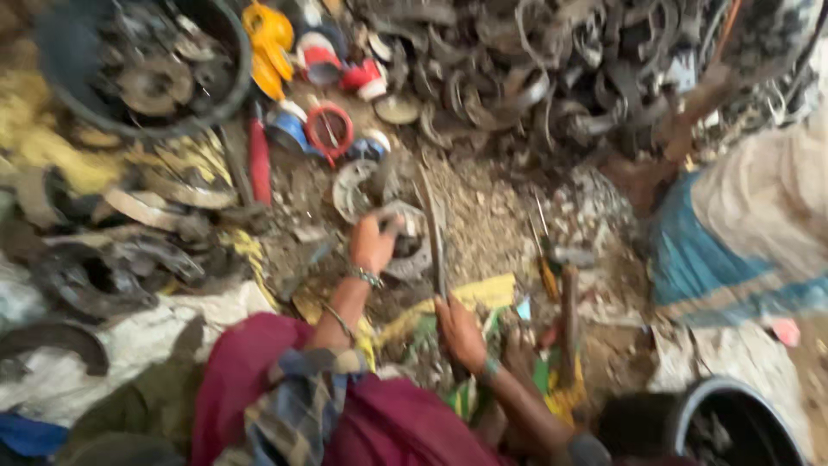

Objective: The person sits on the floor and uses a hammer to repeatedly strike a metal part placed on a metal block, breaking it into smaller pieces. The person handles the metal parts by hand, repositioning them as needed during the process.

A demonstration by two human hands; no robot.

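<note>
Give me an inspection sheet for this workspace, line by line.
Surface: dirt ground strewn with debris.
Job's things: left hand on a round grey metal part; right hand grips a long flat blade, upright.
Clutter: heap of dark scrap metal; dark tub of parts; red and blue round pieces; yellow item; hammer.
Grippers: both hands bare, bangles on the wrists.
Cables: nothing seen.
Surroundings: another person in blue cloth; picture blurred.
</note>
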